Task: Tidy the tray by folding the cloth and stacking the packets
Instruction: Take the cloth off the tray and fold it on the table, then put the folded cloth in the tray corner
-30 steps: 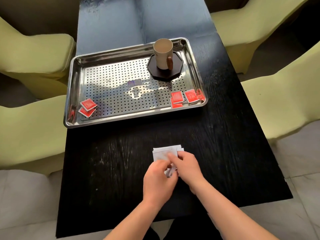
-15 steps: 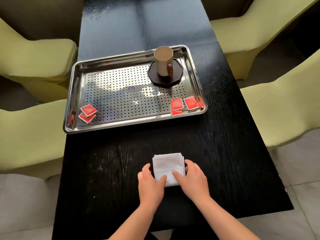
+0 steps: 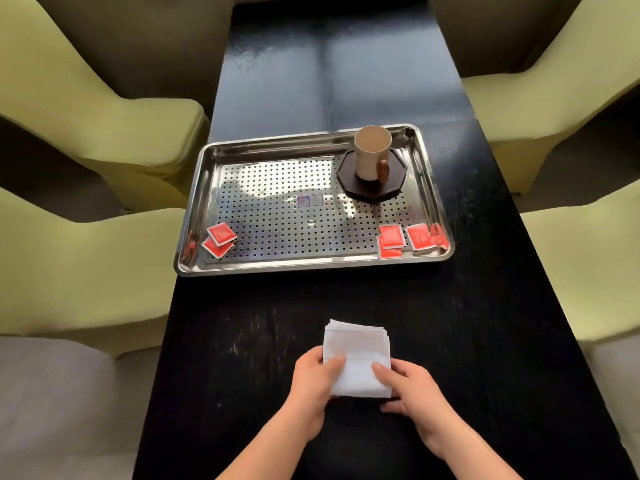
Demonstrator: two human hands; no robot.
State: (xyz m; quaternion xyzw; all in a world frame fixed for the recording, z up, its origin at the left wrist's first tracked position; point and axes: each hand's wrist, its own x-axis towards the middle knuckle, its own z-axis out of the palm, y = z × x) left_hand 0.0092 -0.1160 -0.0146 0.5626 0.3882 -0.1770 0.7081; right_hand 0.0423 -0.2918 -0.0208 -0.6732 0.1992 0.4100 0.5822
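Note:
A white cloth (image 3: pixel 356 355), folded into a small square, lies on the black table near its front edge. My left hand (image 3: pixel 313 379) grips its left edge and my right hand (image 3: pixel 410 386) grips its right edge, thumbs on top. Beyond it sits a perforated steel tray (image 3: pixel 311 263). Two red packets (image 3: pixel 220 239) overlap in the tray's near left corner. Three more red packets (image 3: pixel 408 237) lie in its near right corner, one pair overlapping.
A beige mug (image 3: pixel 372 152) stands on a dark octagonal coaster (image 3: pixel 374 185) in the tray's far right corner. Yellow-green padded chairs (image 3: pixel 86 247) flank the narrow table (image 3: pixel 242 341) on both sides. Grey floor shows at the lower left.
The cloth went from being held and folded above the table to lying flat as a square. Both hands have moved to its side edges. The camera view tilted upward.

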